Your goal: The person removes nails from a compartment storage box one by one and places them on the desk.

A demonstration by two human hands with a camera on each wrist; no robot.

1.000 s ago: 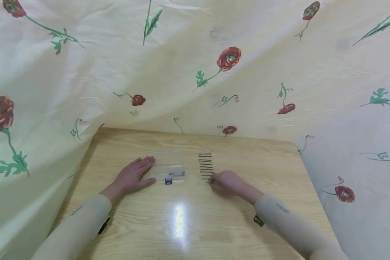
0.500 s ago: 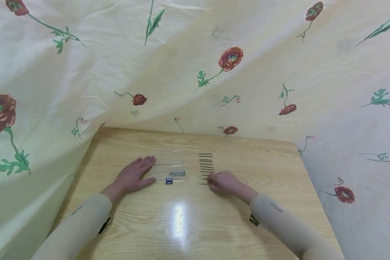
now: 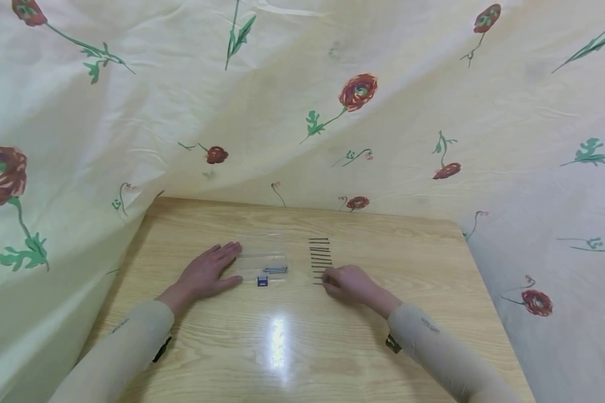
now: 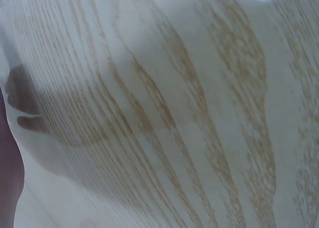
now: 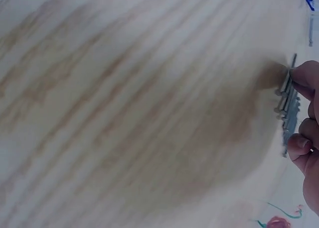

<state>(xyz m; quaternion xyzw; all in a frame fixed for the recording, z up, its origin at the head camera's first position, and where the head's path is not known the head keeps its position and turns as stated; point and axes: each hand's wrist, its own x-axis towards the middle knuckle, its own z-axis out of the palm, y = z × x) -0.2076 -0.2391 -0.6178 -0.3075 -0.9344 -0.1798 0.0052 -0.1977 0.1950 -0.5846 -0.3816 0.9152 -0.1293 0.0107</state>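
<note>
My left hand (image 3: 209,271) lies flat with fingers spread at the left side of a clear plastic box (image 3: 262,253). The box bears a blue label (image 3: 262,281) at its front, and several silvery nails (image 3: 275,269) lie in its front right part. To the right of it, several thin nails (image 3: 320,256) form a column on the table. With curled fingers my right hand (image 3: 353,284) pinches the nearest nail (image 3: 317,284) at the column's front end; its head end is hidden by the hand. In the right wrist view, flat-headed nails (image 5: 284,101) stand beside the fingertips.
The pale wooden table (image 3: 383,358) ends at the back against a hanging floral cloth (image 3: 282,112), which also drapes down on both sides. A bright light reflection (image 3: 278,341) shows on the tabletop near the front.
My right hand has shifted slightly left, and the nail at its fingertips has turned from slanted to nearly in line with the others. My left hand stays in place.
</note>
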